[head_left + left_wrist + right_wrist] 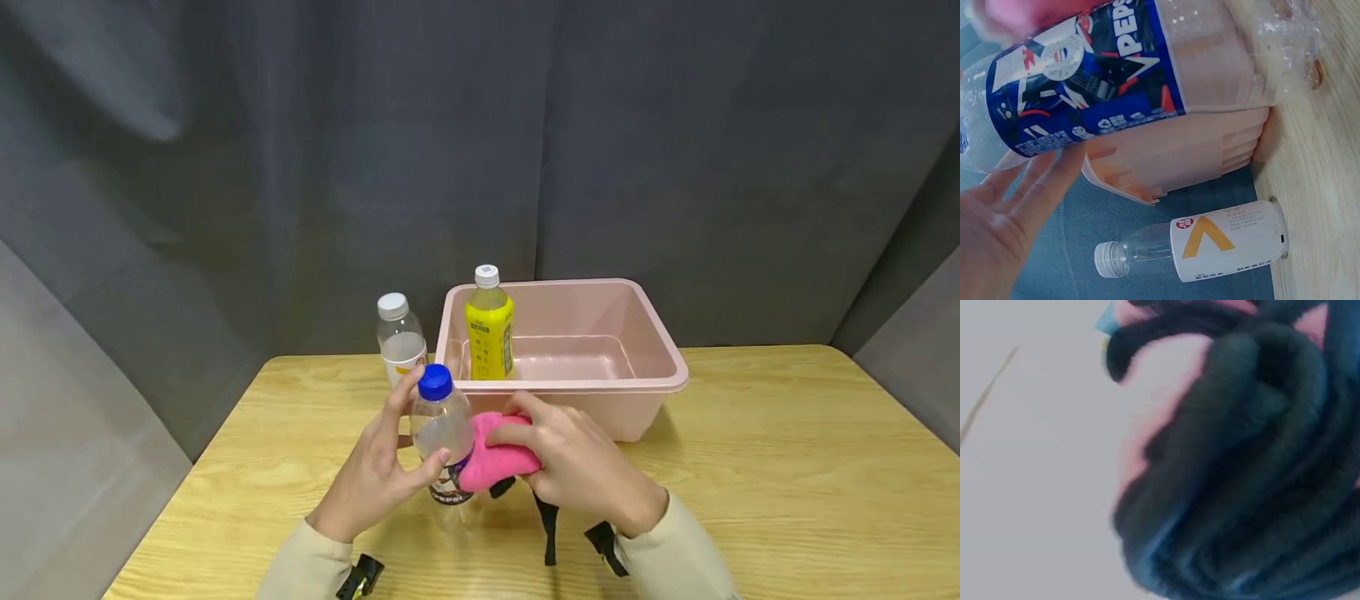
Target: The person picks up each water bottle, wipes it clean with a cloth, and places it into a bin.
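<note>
A clear Pepsi bottle (442,433) with a blue cap stands upright over the near part of the table in the head view. My left hand (375,467) grips its upper half, thumb in front and a finger by the cap. My right hand (581,467) holds a bunched pink cloth (491,467) against the bottle's right side, covering part of the label. The left wrist view shows the dark blue label (1085,81) close up, with the cloth (1029,15) along the bottle's far edge. Blurred dark folds of fabric (1222,475) with pink behind them fill much of the right wrist view.
Behind the hands is a pink plastic basin (652,379), with a yellow-labelled bottle (489,333) upright inside at its left end. A white-capped bottle (401,337) with a white label stands left of the basin. Black straps (547,529) hang below the right hand.
</note>
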A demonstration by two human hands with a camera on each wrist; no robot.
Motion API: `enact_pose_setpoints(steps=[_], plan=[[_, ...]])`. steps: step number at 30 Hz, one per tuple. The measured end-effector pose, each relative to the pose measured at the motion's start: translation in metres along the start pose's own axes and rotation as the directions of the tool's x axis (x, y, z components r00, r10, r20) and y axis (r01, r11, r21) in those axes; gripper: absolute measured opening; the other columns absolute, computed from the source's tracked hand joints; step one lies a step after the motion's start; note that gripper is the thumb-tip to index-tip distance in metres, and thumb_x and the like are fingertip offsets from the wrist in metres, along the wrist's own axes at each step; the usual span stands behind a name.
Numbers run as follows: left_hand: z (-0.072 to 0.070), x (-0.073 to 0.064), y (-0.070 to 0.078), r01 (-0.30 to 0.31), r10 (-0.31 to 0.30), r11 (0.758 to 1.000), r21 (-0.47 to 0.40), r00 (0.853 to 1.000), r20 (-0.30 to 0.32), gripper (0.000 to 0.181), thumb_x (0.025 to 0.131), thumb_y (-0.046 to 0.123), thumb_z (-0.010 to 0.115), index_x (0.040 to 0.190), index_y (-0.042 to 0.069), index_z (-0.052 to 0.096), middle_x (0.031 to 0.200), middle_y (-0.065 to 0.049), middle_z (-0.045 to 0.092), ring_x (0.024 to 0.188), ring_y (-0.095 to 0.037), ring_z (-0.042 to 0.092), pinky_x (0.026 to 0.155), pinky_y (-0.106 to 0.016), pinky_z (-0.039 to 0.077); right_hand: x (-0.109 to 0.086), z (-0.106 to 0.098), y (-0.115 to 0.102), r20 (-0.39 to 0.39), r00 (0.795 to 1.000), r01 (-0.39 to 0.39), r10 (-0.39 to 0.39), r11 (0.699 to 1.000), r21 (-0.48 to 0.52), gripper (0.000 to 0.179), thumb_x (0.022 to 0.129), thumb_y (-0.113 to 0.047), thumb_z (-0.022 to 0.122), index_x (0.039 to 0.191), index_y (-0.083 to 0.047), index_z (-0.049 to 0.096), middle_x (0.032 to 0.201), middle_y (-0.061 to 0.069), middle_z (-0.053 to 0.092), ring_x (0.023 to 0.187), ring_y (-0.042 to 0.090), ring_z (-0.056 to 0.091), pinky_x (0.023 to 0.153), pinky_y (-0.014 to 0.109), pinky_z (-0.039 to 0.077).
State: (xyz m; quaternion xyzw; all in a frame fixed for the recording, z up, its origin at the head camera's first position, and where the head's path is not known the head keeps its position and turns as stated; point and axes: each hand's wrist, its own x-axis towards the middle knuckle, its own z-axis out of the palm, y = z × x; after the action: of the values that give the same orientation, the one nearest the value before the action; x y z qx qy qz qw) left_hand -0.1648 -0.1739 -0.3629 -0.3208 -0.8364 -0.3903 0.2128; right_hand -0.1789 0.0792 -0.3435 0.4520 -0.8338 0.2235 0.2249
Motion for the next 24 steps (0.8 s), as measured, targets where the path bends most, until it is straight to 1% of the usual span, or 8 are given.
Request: enact_pose_setpoints(steps=[2, 4, 6, 8, 11, 13, 18, 24], plan=[[0.0, 0.002, 0.0, -0.014, 0.014, 1.0, -0.003, 1.0, -0.001, 0.092, 0.084, 0.007, 0.076, 0.157, 0.009, 0.018, 0.134, -0.025, 0.055, 0.107, -0.036, 0.063, 0.075, -0.038, 0.062, 0.002, -0.006, -0.003, -0.091, 0.996, 0.014, -0.014, 1.0, -0.011, 0.043, 0.067, 0.01, 0.079, 0.101, -0.017, 0.076, 0.103, 0.003, 0.06, 0.073, 0.016, 0.06, 0.063, 0.03, 0.054], [0.0, 0.003, -0.001, -0.019, 0.019, 1.0, -0.01, 1.0, 0.0, 0.091, 0.085, 0.007, 0.075, 0.156, 0.007, 0.019, 0.134, -0.024, 0.055, 0.108, -0.037, 0.062, 0.075, -0.037, 0.062, 0.002, -0.011, -0.006, -0.169, 0.985, 0.019, -0.021, 1.0, -0.013, 0.043, 0.068, 0.009, 0.081, 0.102, -0.016, 0.077, 0.106, 0.005, 0.062, 0.08, 0.02, 0.063, 0.067, 0.034, 0.058], [0.0, 0.004, -0.001, -0.02, 0.02, 1.0, -0.013, 1.0, 0.003, 0.09, 0.085, 0.007, 0.075, 0.156, 0.007, 0.019, 0.133, -0.024, 0.055, 0.107, -0.037, 0.062, 0.075, -0.037, 0.062, 0.003, -0.013, -0.008, -0.251, 0.968, 0.032, -0.03, 0.999, 0.004, 0.044, 0.067, 0.011, 0.081, 0.103, -0.014, 0.077, 0.107, 0.008, 0.062, 0.085, 0.023, 0.065, 0.07, 0.037, 0.059], [0.0, 0.004, -0.002, -0.023, 0.023, 1.0, -0.015, 1.0, 0.002, 0.09, 0.084, 0.007, 0.075, 0.155, 0.007, 0.019, 0.133, -0.024, 0.056, 0.107, -0.036, 0.062, 0.075, -0.037, 0.062, 0.005, -0.014, -0.009, -0.328, 0.944, 0.047, -0.031, 0.998, 0.039, 0.044, 0.068, 0.013, 0.079, 0.104, -0.011, 0.077, 0.109, 0.011, 0.062, 0.09, 0.026, 0.066, 0.075, 0.041, 0.061], [0.0, 0.003, -0.002, -0.015, 0.015, 1.0, -0.008, 1.0, 0.0, 0.092, 0.084, 0.005, 0.075, 0.156, 0.009, 0.019, 0.131, -0.023, 0.057, 0.106, -0.035, 0.062, 0.075, -0.037, 0.062, 0.007, -0.014, -0.01, -0.4, 0.916, 0.067, -0.026, 0.994, 0.088, 0.045, 0.067, 0.016, 0.076, 0.106, -0.007, 0.077, 0.111, 0.013, 0.062, 0.095, 0.029, 0.065, 0.08, 0.046, 0.06], [-0.001, 0.001, -0.002, -0.009, 0.009, 1.0, -0.005, 1.0, -0.005, 0.093, 0.083, 0.004, 0.075, 0.156, 0.01, 0.019, 0.131, -0.022, 0.057, 0.107, -0.035, 0.062, 0.075, -0.038, 0.062, 0.009, -0.013, -0.011, -0.407, 0.913, 0.063, -0.013, 0.992, 0.109, 0.045, 0.068, 0.016, 0.076, 0.107, -0.007, 0.077, 0.111, 0.013, 0.062, 0.096, 0.029, 0.065, 0.081, 0.046, 0.06], [-0.005, -0.004, -0.002, 0.016, -0.016, 1.0, 0.016, 1.0, -0.015, 0.093, 0.083, 0.004, 0.076, 0.157, 0.011, 0.019, 0.132, -0.022, 0.058, 0.109, -0.037, 0.062, 0.074, -0.039, 0.062, 0.011, -0.01, -0.012, -0.392, 0.92, 0.067, -0.016, 0.991, 0.116, 0.046, 0.067, 0.016, 0.078, 0.106, -0.008, 0.076, 0.111, 0.012, 0.062, 0.094, 0.028, 0.065, 0.08, 0.045, 0.059], [-0.006, -0.002, -0.001, 0.018, -0.018, 1.0, 0.02, 1.0, -0.025, 0.093, 0.084, 0.005, 0.076, 0.157, 0.013, 0.019, 0.134, -0.023, 0.056, 0.11, -0.038, 0.062, 0.073, -0.041, 0.062, 0.014, -0.011, -0.009, -0.388, 0.921, 0.073, -0.023, 0.991, 0.116, 0.048, 0.065, 0.017, 0.08, 0.106, -0.007, 0.076, 0.11, 0.013, 0.063, 0.094, 0.03, 0.066, 0.079, 0.046, 0.06]])
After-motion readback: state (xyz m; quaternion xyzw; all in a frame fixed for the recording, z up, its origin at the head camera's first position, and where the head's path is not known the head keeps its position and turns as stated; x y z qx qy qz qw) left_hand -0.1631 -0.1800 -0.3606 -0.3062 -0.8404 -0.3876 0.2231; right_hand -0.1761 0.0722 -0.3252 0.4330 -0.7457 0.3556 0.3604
